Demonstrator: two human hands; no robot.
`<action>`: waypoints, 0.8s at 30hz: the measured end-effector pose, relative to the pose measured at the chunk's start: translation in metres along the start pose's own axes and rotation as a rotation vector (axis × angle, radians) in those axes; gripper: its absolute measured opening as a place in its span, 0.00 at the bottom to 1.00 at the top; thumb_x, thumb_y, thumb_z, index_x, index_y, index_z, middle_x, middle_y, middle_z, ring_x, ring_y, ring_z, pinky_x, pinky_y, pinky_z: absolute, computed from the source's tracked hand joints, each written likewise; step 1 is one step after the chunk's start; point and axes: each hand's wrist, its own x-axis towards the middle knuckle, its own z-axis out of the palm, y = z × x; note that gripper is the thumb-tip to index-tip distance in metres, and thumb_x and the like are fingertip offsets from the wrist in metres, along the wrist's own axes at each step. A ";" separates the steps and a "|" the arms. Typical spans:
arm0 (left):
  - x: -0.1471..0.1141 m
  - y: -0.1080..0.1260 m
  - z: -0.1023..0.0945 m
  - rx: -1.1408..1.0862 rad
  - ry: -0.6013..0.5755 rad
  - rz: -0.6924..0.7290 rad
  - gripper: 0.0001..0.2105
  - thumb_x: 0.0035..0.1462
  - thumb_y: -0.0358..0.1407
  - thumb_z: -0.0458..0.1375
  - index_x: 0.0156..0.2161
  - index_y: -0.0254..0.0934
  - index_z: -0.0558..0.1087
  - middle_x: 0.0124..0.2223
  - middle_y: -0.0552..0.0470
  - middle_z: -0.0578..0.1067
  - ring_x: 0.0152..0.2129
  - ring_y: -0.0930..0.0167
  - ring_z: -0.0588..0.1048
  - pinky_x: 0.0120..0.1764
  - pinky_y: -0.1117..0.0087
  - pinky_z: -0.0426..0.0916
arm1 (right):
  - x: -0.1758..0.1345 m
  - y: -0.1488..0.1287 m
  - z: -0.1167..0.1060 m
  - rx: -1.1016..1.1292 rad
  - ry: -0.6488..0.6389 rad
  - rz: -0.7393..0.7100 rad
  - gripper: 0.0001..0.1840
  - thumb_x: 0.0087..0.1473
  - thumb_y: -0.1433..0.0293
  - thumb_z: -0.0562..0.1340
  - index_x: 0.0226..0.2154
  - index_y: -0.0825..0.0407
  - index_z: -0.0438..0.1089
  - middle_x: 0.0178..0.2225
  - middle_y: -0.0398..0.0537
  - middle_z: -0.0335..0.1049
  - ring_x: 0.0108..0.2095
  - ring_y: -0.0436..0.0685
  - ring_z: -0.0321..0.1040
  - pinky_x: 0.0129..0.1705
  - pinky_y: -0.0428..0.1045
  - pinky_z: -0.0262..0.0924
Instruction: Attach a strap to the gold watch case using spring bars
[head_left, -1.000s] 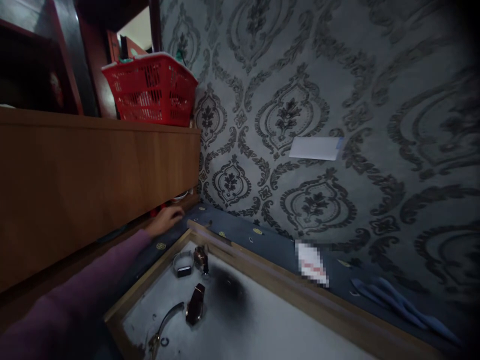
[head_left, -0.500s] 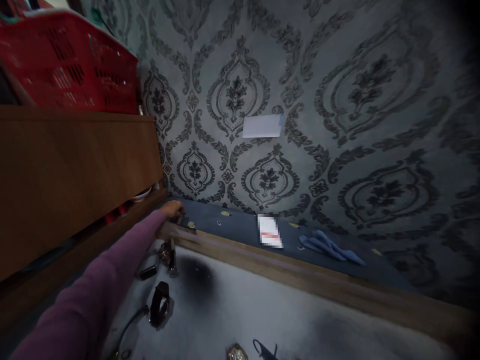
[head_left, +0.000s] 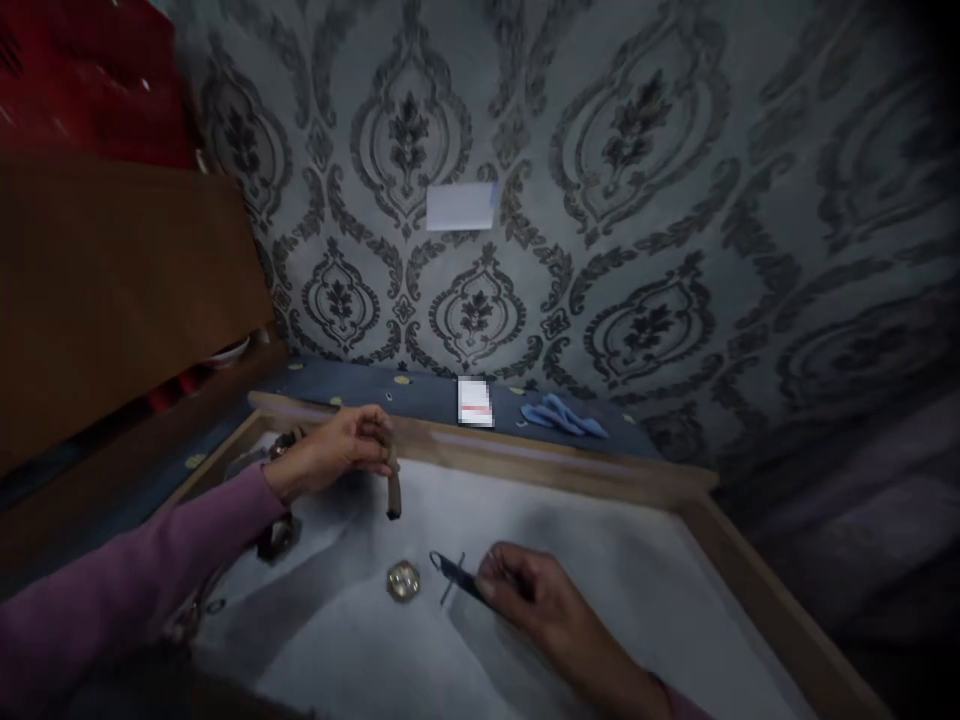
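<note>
Wooden tray (head_left: 540, 460): toward the left, the left hand (head_left: 349, 445) pinches a tan strip (head_left: 394, 495), hanging down; rightward and nearer, a gold dial (head_left: 403, 580) lies unattached; beyond it rightward, the right hand (head_left: 529, 592) pinches a dark strap (head_left: 459, 574). Both pieces are already picked up.

Grey damask-patterned wallpaper (head_left: 409, 130); white rectangular card (head_left: 460, 208) on it. Red plastic basket (head_left: 90, 90) atop brown wooden cabinet (head_left: 120, 290), left. Crumpled light-blue cloth (head_left: 564, 416) near pixelated white rectangular item (head_left: 475, 400), both on dark-blue printed fabric (head_left: 345, 383).
</note>
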 end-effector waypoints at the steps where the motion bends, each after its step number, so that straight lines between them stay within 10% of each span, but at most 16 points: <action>1: -0.008 -0.003 0.013 -0.023 -0.040 -0.036 0.16 0.38 0.30 0.65 0.35 0.35 0.68 0.26 0.57 0.72 0.24 0.73 0.75 0.31 0.71 0.72 | -0.001 -0.001 -0.001 0.031 -0.009 -0.004 0.21 0.52 0.52 0.60 0.24 0.52 0.62 0.22 0.39 0.52 0.24 0.49 0.48 0.26 0.45 0.46; 9: -0.066 -0.030 0.067 0.406 -0.263 -0.006 0.01 0.49 0.30 0.58 0.29 0.34 0.71 0.31 0.52 0.73 0.29 0.71 0.73 0.34 0.71 0.67 | -0.010 0.003 0.000 0.237 -0.020 -0.052 0.16 0.51 0.59 0.65 0.25 0.54 0.66 0.23 0.39 0.58 0.25 0.48 0.52 0.28 0.46 0.48; 24: -0.115 -0.038 0.074 1.098 -0.402 0.230 0.07 0.63 0.30 0.49 0.40 0.38 0.69 0.39 0.51 0.72 0.36 0.68 0.70 0.37 0.69 0.62 | -0.008 0.012 0.004 0.271 -0.049 -0.027 0.14 0.51 0.60 0.65 0.25 0.54 0.67 0.24 0.39 0.60 0.25 0.49 0.54 0.28 0.47 0.48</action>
